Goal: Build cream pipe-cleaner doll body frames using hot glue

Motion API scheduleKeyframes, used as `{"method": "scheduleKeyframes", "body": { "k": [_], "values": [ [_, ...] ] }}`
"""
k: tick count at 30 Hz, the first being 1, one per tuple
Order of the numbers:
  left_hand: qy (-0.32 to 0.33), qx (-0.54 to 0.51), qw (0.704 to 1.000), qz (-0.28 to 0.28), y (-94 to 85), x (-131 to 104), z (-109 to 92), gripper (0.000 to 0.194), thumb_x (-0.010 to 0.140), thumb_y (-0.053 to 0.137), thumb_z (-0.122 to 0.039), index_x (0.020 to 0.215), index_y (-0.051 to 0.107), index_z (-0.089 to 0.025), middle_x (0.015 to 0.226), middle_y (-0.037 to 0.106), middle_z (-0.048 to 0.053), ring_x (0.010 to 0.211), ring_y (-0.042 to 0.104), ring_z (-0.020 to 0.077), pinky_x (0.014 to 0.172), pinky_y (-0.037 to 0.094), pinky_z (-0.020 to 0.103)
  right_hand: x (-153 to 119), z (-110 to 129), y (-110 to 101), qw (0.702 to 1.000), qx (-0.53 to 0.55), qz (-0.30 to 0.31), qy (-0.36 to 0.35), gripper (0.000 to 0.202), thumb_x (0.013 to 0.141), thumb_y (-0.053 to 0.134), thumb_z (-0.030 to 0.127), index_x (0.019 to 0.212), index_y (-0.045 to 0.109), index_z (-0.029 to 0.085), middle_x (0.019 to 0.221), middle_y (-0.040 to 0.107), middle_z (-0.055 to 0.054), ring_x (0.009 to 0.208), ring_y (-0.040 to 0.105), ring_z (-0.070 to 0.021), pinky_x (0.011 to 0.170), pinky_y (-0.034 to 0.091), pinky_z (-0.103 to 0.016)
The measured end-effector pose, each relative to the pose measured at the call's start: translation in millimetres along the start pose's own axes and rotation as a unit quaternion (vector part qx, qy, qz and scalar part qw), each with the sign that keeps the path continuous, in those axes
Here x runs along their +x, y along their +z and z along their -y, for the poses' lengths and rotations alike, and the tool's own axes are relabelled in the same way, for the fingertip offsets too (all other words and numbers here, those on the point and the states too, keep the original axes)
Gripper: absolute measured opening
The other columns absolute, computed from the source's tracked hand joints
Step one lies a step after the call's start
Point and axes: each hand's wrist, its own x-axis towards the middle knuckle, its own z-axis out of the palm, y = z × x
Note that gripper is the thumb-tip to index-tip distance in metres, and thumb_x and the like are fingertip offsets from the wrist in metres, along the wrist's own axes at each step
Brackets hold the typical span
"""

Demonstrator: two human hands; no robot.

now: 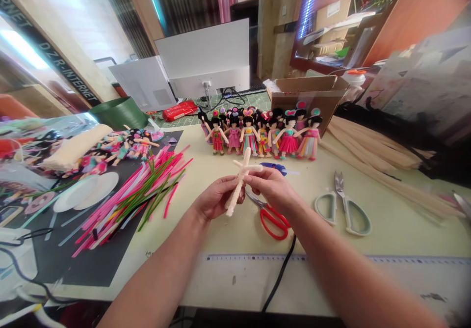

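Note:
Between my two hands, above the middle of the table, is a cream pipe-cleaner doll body [236, 198] with a twisted trunk and side pieces sticking out. My left hand [220, 196] pinches its trunk from the left. From the right, my right hand [268, 183] grips it near the crossing, thumb and fingers closed. Red-handled scissors [274, 224] lie under my right hand, partly hidden by it. A blue-handled tool [274, 167] rests just beyond that hand. Farther right are scissors with pale grey handles [357, 217], blades apart.
Finished pipe-cleaner dolls [248, 134] stand grouped at the back, before a cardboard box [305, 85]. Coloured pipe cleaners [125, 195] lie heaped left, beside white paper plates [97, 190]. Cream strips [368, 146] spread at right. A ruler [235, 257] runs along the front, crossed by a black cable [281, 274].

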Motion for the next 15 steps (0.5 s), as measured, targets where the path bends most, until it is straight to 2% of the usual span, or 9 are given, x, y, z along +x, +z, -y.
{"method": "scheduleKeyframes", "body": {
  "k": [3, 7, 11, 15],
  "values": [
    [0.003, 0.017, 1.000, -0.023, 2.6, -0.8, -1.7, 0.022, 0.080, 0.065, -0.035, 0.080, 0.065, -0.013, 0.065, 0.059, 0.004, 0.060, 0.054, 0.0118, 0.061, 0.040, 0.026, -0.6, 0.0, 1.4, 1.000, -0.002, -0.021, 0.000, 0.026, 0.069, 0.075, 0.041, 0.071, 0.067, 0.017, 0.058, 0.055, 0.002, 0.053, 0.039, -0.0088, 0.052, 0.030, -0.026],
    [0.035, 0.094, 0.992, -0.076, 5.0, 1.0, -1.2, 0.023, 0.079, 0.066, -0.036, 0.083, 0.066, -0.014, 0.074, 0.065, 0.006, 0.067, 0.058, 0.0134, 0.062, 0.040, 0.024, -0.3, 0.8, 2.8, 0.998, -0.044, -0.054, 0.002, 0.026, 0.070, 0.072, 0.042, 0.070, 0.065, 0.017, 0.058, 0.059, -0.001, 0.053, 0.045, -0.0105, 0.053, 0.035, -0.026],
    [0.093, 0.197, 0.967, -0.130, 6.6, 3.1, 1.8, 0.026, 0.071, 0.075, -0.037, 0.077, 0.064, -0.014, 0.071, 0.062, 0.000, 0.062, 0.051, 0.0092, 0.060, 0.037, 0.023, 0.4, 0.2, 4.7, 0.990, -0.093, -0.103, -0.003, 0.020, 0.068, 0.072, 0.034, 0.067, 0.063, 0.016, 0.064, 0.061, 0.000, 0.059, 0.050, -0.0109, 0.057, 0.039, -0.026],
    [0.106, 0.260, 0.945, -0.168, 6.6, 3.3, 3.6, 0.028, 0.072, 0.074, -0.041, 0.075, 0.065, -0.015, 0.064, 0.056, -0.003, 0.054, 0.043, 0.0070, 0.054, 0.034, 0.023, 1.5, -2.4, 3.5, 0.987, -0.115, -0.113, -0.010, 0.019, 0.068, 0.071, 0.033, 0.068, 0.063, 0.016, 0.065, 0.059, 0.001, 0.059, 0.048, -0.0104, 0.055, 0.038, -0.025]
  ]
}}
